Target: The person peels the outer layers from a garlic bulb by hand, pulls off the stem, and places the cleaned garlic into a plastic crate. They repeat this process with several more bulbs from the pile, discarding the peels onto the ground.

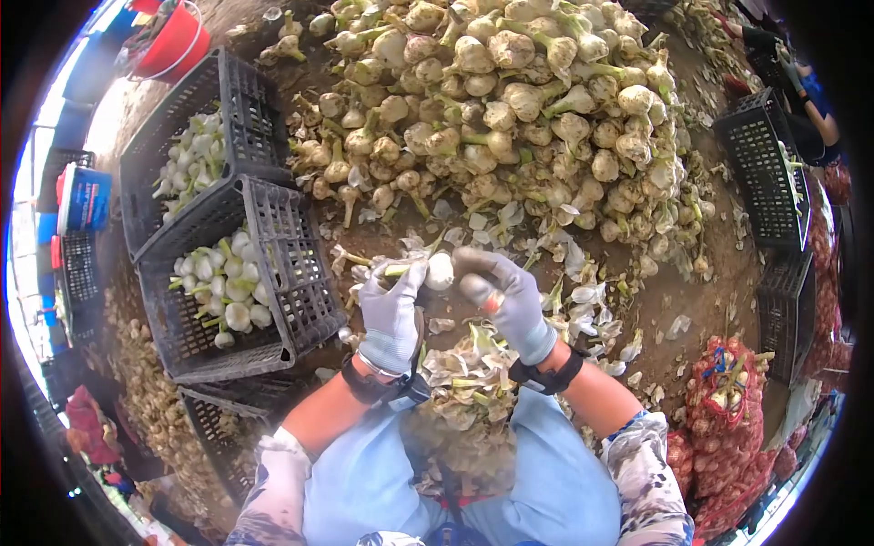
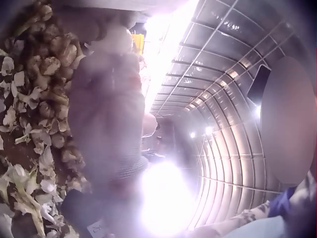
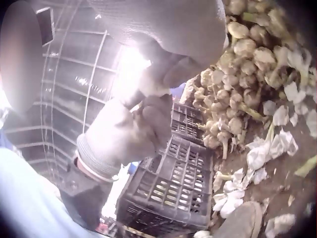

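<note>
A peeled white garlic bulb (image 1: 441, 270) with a green stem (image 1: 395, 270) is held in my gloved left hand (image 1: 391, 305), thumb and fingers pinching it at the stem side. My gloved right hand (image 1: 510, 305) is close on the bulb's other side, its fingers loosely bent and the fingertips right at the bulb. An orange patch shows on that glove. Both hands meet in the right wrist view, where the right glove (image 3: 173, 29) covers much of the bulb. Beyond the hands lies a large heap of unpeeled garlic (image 1: 510, 100).
Two black crates (image 1: 296, 273) with cleaned garlic (image 1: 223, 278) stand at left, near a red bucket (image 1: 173, 41). Papery garlic skins (image 1: 464, 369) litter the ground between the knees. Red net sacks (image 1: 728, 409) and more black crates (image 1: 765, 168) are at right, with another person (image 1: 806, 91) behind.
</note>
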`<state>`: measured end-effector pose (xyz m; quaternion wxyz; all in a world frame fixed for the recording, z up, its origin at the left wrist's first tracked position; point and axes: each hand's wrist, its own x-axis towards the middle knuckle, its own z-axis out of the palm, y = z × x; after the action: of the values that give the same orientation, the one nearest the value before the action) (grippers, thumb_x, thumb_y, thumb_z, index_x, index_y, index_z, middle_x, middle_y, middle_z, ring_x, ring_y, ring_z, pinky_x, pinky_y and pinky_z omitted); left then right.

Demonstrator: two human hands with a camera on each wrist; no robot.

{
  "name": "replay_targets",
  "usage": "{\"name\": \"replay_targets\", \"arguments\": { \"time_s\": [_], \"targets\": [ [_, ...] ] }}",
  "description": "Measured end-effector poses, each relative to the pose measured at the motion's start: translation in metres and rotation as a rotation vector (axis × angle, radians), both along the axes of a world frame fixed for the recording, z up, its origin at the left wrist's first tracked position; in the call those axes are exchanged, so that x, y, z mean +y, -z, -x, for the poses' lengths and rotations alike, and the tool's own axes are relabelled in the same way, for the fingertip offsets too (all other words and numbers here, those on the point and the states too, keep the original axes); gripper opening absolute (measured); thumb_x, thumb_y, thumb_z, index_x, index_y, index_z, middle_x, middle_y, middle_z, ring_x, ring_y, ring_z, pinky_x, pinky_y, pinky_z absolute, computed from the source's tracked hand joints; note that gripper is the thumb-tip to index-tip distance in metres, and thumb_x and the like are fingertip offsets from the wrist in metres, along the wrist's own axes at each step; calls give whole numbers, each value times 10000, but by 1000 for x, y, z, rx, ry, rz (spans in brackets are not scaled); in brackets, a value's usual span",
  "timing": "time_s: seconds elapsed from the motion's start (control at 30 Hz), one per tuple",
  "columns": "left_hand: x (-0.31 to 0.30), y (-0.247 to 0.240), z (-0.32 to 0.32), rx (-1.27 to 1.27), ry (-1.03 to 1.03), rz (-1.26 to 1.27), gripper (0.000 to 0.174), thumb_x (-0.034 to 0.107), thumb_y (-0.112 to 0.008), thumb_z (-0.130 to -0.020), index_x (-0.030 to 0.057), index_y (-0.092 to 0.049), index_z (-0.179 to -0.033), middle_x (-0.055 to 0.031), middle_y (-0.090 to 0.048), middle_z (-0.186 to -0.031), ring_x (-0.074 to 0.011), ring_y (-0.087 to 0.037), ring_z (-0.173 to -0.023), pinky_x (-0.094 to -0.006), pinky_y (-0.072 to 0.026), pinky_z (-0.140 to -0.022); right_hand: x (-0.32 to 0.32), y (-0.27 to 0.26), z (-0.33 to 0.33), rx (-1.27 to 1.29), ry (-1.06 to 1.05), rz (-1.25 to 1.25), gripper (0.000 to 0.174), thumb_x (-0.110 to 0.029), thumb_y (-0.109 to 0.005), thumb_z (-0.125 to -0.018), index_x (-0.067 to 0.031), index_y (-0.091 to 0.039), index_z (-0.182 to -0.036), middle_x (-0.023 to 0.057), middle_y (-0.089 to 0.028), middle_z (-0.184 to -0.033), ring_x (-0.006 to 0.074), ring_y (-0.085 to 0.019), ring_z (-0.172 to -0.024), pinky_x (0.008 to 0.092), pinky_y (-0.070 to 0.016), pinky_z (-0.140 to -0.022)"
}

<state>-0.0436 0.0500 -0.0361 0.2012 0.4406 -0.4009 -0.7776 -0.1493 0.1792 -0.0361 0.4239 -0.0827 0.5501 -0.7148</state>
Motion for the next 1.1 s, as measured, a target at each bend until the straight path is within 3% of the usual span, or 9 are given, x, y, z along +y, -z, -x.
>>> {"name": "replay_targets", "arguments": {
  "time_s": [0.13,0.23,0.37,0.53,0.67,0.87,0.9,1.03,1.1],
  "targets": [
    [-2,-7,1,-2,8,136,82,80,-674,-932,20,-669,-987,-52,-705,-893,-124,-665,-737,-276,-550,-664,-4,7,4,827,-30,-101,248,-41,-760,-816,-60,-725,-1060,74,-725,-989,196,-680,-930,301,-540,-830],
    [-48,-29,0,150,-24,258,147,165,-626,-967,57,-599,-1063,-101,-671,-852,-197,-642,-647,-308,-536,-585,-1,38,20,855,-29,-274,235,-62,-749,-805,-107,-722,-1034,64,-705,-942,239,-672,-865,341,-544,-762],
    [-189,-72,-18,498,-373,316,554,503,-577,-969,7,-541,-1214,-117,-597,-1122,-230,-607,-1036,-373,-537,-916,-7,81,66,1453,-29,-597,349,-201,-681,-851,-200,-637,-1198,73,-600,-1134,304,-645,-825,430,-519,-709],
    [-136,-63,1,384,-213,443,509,471,-465,-1020,23,-576,-1235,-115,-629,-1151,-233,-628,-1038,-379,-540,-910,-64,108,101,1463,-429,-1082,376,-208,-670,-825,-219,-620,-1197,107,-583,-1048,335,-648,-839,441,-529,-720],
    [-71,-8,3,190,81,120,245,129,-452,-1027,32,-605,-1193,-114,-642,-1128,-191,-660,-882,-334,-555,-785,-67,107,102,1331,-462,-1104,422,-206,-685,-833,-207,-585,-1243,138,-621,-1031,355,-657,-896,467,-536,-765],
    [-10,35,-14,-71,703,539,735,250,-582,-1007,7,-163,-1559,-173,-355,-1509,-215,-399,-1363,-317,-371,-1109,-23,49,2,279,34,-237,537,-131,-660,-901,-31,-464,-1391,173,-603,-1297,291,-605,-1163,389,-456,-1022],
    [-4,27,-8,25,680,330,825,216,-596,-997,24,-42,-1577,-168,-290,-1540,-204,-372,-1367,-310,-346,-1121,-19,46,-16,542,5,-205,551,-126,-643,-915,-22,-443,-1418,165,-589,-1309,278,-588,-1178,374,-437,-1043],
    [-8,17,-9,165,337,101,714,174,-658,-954,7,-258,-1522,-112,-432,-1454,-191,-456,-1301,-336,-386,-1103,-8,15,-13,920,-315,-218,547,-162,-633,-948,-1,-448,-1438,131,-561,-1326,213,-547,-1203,336,-392,-1077],
    [-16,21,-15,74,479,491,722,178,-699,-922,7,-306,-1504,-110,-456,-1431,-188,-473,-1286,-339,-392,-1101,-5,5,-2,439,-243,-125,504,-191,-641,-956,1,-497,-1399,120,-560,-1323,200,-541,-1204,330,-398,-1068]
  ]
}}
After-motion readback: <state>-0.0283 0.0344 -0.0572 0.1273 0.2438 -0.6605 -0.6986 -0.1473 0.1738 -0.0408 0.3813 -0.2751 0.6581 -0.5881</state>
